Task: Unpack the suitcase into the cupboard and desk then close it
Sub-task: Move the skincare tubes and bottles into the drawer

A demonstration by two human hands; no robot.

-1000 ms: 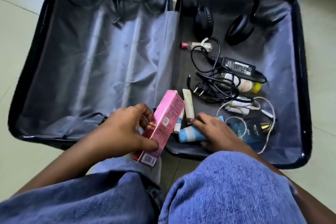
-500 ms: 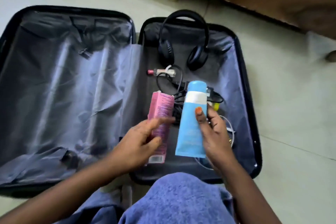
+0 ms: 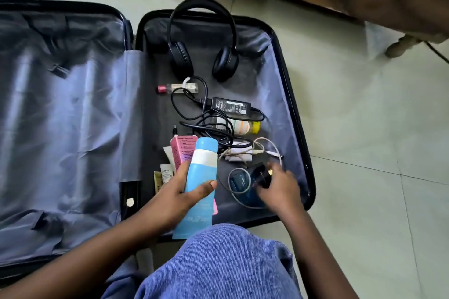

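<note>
The left hand [image 3: 178,192] grips a blue tube [image 3: 198,184] and a pink box [image 3: 181,153] together, above the open suitcase [image 3: 289,85]. The right hand [image 3: 279,187], blurred, curls its fingers on a dark bottle [image 3: 261,175] lying just right of the tube. Headphones [image 3: 202,41] and a charger [image 3: 230,107] lie beyond both hands.

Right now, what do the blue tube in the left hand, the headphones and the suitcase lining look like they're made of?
Blue tube: looks like soft matte plastic, with a flat crimped bottom end and a rounded cap.
Headphones: black, probably plastic, with a smooth band; the ear pads look like cushioned leatherette, judging by their wrinkled rims.
Suitcase lining: thin grey woven fabric, likely polyester, creased with a slight sheen.
</note>
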